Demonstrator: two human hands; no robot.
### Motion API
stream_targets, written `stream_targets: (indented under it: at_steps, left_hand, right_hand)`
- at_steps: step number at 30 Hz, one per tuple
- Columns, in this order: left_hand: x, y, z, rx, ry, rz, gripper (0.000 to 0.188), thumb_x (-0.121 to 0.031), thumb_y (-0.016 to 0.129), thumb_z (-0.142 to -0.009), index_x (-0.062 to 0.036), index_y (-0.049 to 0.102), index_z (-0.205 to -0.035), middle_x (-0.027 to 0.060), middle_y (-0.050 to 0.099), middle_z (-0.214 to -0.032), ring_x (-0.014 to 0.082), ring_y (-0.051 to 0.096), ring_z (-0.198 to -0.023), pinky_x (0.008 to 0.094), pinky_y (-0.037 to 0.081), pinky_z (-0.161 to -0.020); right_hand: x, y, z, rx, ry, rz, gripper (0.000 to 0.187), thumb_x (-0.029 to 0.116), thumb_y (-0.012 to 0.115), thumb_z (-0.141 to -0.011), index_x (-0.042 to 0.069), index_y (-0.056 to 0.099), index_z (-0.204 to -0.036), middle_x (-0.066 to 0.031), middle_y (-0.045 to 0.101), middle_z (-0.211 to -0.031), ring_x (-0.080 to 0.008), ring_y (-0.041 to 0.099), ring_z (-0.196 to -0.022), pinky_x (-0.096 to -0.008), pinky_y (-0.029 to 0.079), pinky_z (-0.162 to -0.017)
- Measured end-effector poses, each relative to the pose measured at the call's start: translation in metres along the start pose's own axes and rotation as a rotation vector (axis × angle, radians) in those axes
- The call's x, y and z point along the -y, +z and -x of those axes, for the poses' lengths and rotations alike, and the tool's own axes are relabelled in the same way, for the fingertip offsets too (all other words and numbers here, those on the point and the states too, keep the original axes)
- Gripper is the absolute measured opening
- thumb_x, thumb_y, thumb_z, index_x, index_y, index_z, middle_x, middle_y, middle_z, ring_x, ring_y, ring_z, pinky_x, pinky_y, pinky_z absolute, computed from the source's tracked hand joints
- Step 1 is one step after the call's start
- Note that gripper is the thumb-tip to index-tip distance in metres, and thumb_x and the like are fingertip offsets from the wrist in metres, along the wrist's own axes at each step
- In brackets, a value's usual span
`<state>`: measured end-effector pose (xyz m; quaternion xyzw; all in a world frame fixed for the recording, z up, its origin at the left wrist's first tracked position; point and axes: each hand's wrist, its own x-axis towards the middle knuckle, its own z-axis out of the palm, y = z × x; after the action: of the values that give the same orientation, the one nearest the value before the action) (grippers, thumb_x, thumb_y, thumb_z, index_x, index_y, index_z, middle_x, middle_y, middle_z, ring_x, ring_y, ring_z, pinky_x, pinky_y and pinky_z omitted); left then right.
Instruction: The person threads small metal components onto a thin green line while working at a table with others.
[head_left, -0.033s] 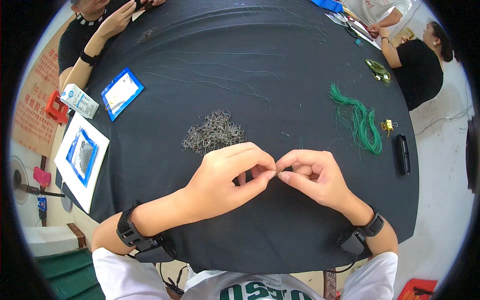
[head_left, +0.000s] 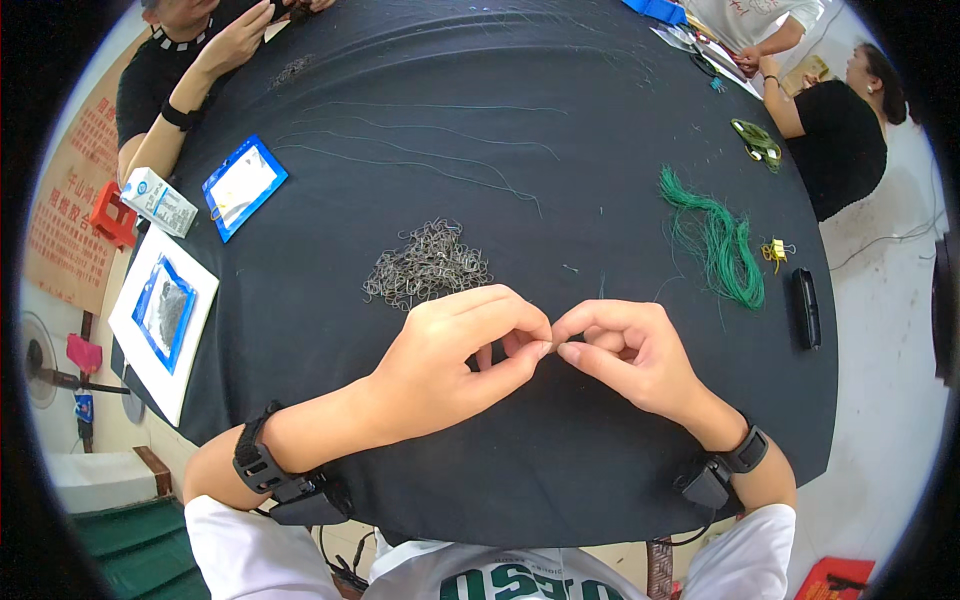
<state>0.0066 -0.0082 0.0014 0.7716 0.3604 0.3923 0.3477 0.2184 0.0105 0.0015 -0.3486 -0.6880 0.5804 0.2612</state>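
At the far left edge, a white sheet with a blue-framed dark packet [head_left: 163, 318] lies half over the rim of the round bench covered in black cloth [head_left: 520, 150]. Beyond it sit a small white carton [head_left: 160, 201] and a blue-edged clear plastic pouch [head_left: 244, 185]. Another person's forearm with a black wristband [head_left: 178, 115] rests on the far left of the bench.

Left of centre lies a loose heap of small grey wire hooks [head_left: 427, 265], just beyond the person's own hands. The left hand [head_left: 455, 350] comes in from the near left, its grip narrow, thumb and forefinger pinched together at the tips. The right hand [head_left: 630, 350] meets it fingertip to fingertip near the middle of the bench, its grip just as narrow. Whatever is pinched between the two hands is too small to make out. Both wrists carry black strapped bands.

Thin pale threads [head_left: 430, 160] trail across the cloth on the far side. Right of the hands lies a bundle of green cord [head_left: 720, 240], with a small yellow clip [head_left: 775, 250] just beside it and a black oblong case [head_left: 806, 307] near the right rim. Farther off sits a small green coil [head_left: 757, 140], near a seated person in black [head_left: 845, 140].
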Motion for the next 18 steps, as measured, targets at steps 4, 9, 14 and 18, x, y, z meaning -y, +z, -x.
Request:
stream_targets:
  at_steps: [4,9,14,18]
  left_hand:
    - [0.0033,-0.0010,0.0001,-0.003,0.012,0.000,0.011,0.004,0.064,-0.077,0.0011,0.063,-0.088,0.0080,0.062,-0.083,0.0125,0.062,-0.070,0.0216,0.050,-0.052]
    - [0.0052,-0.0012,-0.0007,0.002,0.045,-0.029,0.012,0.004,0.065,-0.077,0.0009,0.063,-0.088,0.0081,0.062,-0.083,0.0128,0.062,-0.069,0.0221,0.050,-0.051]
    - [0.0063,0.0008,-0.0012,-0.025,0.062,-0.041,0.012,0.001,0.065,-0.077,-0.0029,0.060,-0.087,0.0049,0.060,-0.079,0.0131,0.063,-0.067,0.0237,0.047,-0.048]
    - [0.0054,-0.0014,-0.0003,-0.017,0.059,-0.040,0.012,0.003,0.065,-0.077,-0.0013,0.061,-0.087,0.0064,0.061,-0.080,0.0132,0.063,-0.067,0.0233,0.049,-0.049]
  right_hand:
    - [-0.0009,-0.0004,-0.0011,0.012,0.017,-0.127,0.012,0.004,0.056,-0.089,-0.002,0.063,-0.097,0.0078,0.052,-0.062,0.0039,0.033,-0.049,-0.0195,0.022,-0.045]
    - [-0.0044,-0.0018,-0.0029,0.022,0.017,-0.160,0.013,0.003,0.055,-0.089,-0.001,0.064,-0.098,0.0097,0.047,-0.057,0.0037,0.031,-0.048,-0.0196,0.020,-0.045]
    - [-0.0056,-0.0013,-0.0027,0.013,0.037,-0.213,0.015,0.002,0.054,-0.088,-0.001,0.064,-0.099,0.0115,0.042,-0.054,0.0034,0.029,-0.048,-0.0198,0.019,-0.045]
    - [-0.0065,-0.0016,-0.0033,0.024,0.043,-0.224,0.016,0.002,0.054,-0.087,-0.001,0.064,-0.100,0.0116,0.041,-0.054,0.0036,0.028,-0.048,-0.0199,0.020,-0.045]
